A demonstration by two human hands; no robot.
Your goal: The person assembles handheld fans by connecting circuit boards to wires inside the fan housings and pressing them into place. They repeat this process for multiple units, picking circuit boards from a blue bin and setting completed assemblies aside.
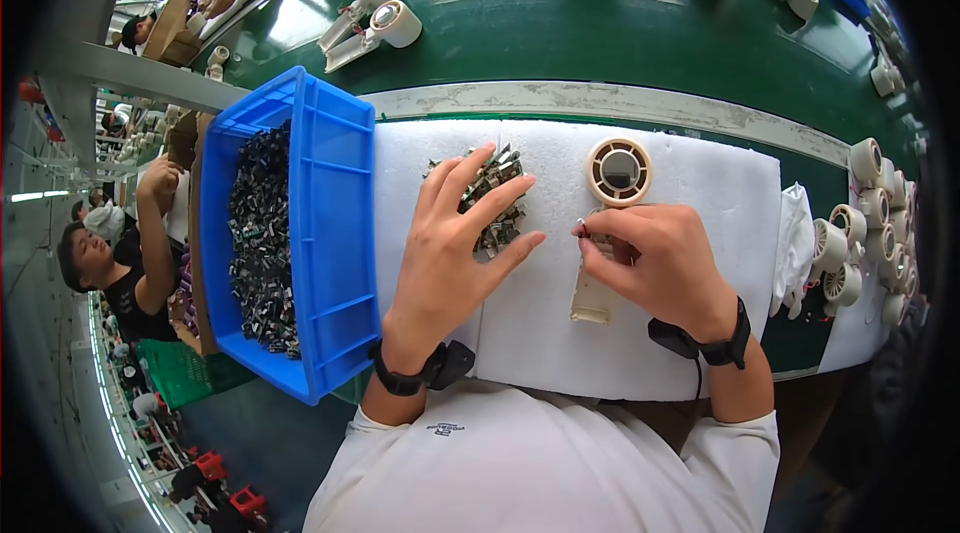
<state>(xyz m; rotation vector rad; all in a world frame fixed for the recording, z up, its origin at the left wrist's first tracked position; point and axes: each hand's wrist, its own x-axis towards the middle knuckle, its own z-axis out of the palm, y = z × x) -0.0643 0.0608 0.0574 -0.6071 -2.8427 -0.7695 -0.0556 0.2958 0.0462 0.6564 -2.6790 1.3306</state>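
Note:
My left hand (445, 238) spreads its fingers over a pile of small green circuit boards (507, 169) on the white foam sheet, touching or just above it. The fingers hide part of the pile. To its right lies a cream handheld fan (620, 171), its round head away from me and its open handle shell (590, 305) toward me. My right hand (660, 248) is closed in a pinch above the handle, covering its upper part. Something small and thin shows at the fingertips, too small to make out.
A blue bin (335, 223) full of small dark parts stands left of the foam sheet (540, 353). Beyond is a green bench (520, 23) with more cream fans (395, 23). Several fan heads (845, 223) are heaped at right. Another person (130, 253) sits at far left.

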